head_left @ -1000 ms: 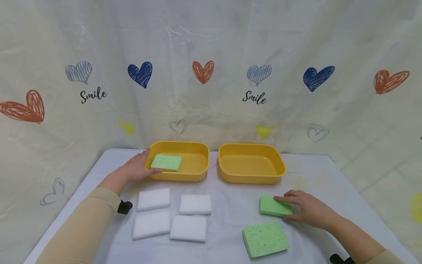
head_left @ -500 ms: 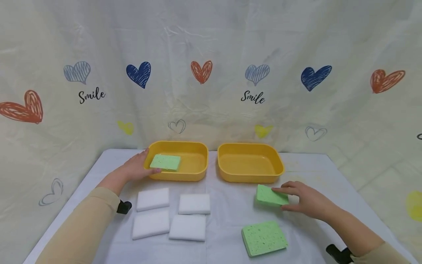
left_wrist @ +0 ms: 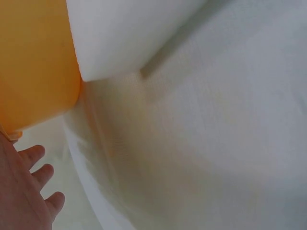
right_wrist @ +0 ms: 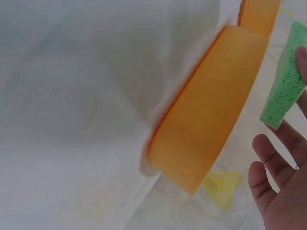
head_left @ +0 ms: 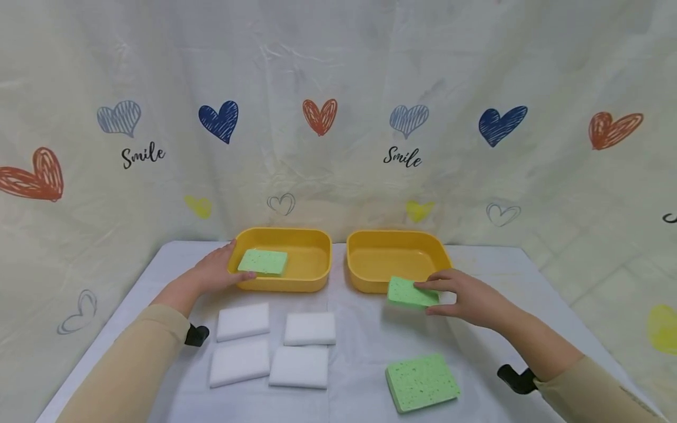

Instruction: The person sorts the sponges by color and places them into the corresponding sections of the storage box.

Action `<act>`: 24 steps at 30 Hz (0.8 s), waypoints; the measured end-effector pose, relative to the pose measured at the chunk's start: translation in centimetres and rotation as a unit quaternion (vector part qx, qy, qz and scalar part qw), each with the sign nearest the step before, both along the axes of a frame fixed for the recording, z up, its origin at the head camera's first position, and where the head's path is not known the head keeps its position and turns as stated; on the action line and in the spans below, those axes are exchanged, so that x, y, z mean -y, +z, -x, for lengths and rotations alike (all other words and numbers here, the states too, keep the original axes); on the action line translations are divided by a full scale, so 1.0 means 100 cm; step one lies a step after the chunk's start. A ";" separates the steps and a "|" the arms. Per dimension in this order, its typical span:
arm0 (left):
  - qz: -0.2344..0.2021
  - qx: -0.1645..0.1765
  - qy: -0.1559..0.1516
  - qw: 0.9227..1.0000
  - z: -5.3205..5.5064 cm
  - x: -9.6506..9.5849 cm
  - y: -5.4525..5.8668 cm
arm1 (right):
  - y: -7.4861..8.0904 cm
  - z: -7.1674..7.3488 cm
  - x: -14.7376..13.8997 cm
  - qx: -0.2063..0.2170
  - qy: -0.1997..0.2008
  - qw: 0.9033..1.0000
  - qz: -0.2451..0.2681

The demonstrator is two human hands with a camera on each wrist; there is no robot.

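My right hand pinches a green sponge between thumb and fingers. The sponge is raised off the table and overlaps the front wall of the right yellow bin. In the right wrist view the speckled edge of the held sponge shows, with the other fingers spread loosely. My left hand rests at the left end of the left yellow bin, its thumb along the front rim. Inside that bin lies another green sponge. In the left wrist view the fingers extend loosely beside the bin wall.
A larger-looking green sponge lies on the white-covered table at the front right. Several white sponge pads lie in two rows in front of the left bin. Behind the table hangs a pale curtain with printed hearts.
My right hand has lifted the green sponge from the table and carried it left and forward to the front of the right bin. The left hand has stayed at the left bin.
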State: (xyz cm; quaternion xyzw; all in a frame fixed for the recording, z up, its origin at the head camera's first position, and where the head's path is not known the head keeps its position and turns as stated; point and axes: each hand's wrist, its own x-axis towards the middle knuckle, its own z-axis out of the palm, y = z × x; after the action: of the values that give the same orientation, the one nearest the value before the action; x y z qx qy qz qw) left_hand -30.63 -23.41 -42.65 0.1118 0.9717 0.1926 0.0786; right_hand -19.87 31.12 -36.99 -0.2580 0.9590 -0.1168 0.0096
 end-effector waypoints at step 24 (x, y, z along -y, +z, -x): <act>-0.009 0.004 0.004 1.000 -0.003 0.001 0.003 | 0.016 0.078 0.122 0.053 0.017 0.998 -0.002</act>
State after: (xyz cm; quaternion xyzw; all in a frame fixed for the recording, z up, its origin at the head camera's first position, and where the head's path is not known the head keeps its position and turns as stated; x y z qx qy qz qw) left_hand -30.28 -23.47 -42.34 0.1076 0.9701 0.2020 0.0808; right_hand -27.68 18.97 -35.42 -0.2678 0.9528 -0.1280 0.0633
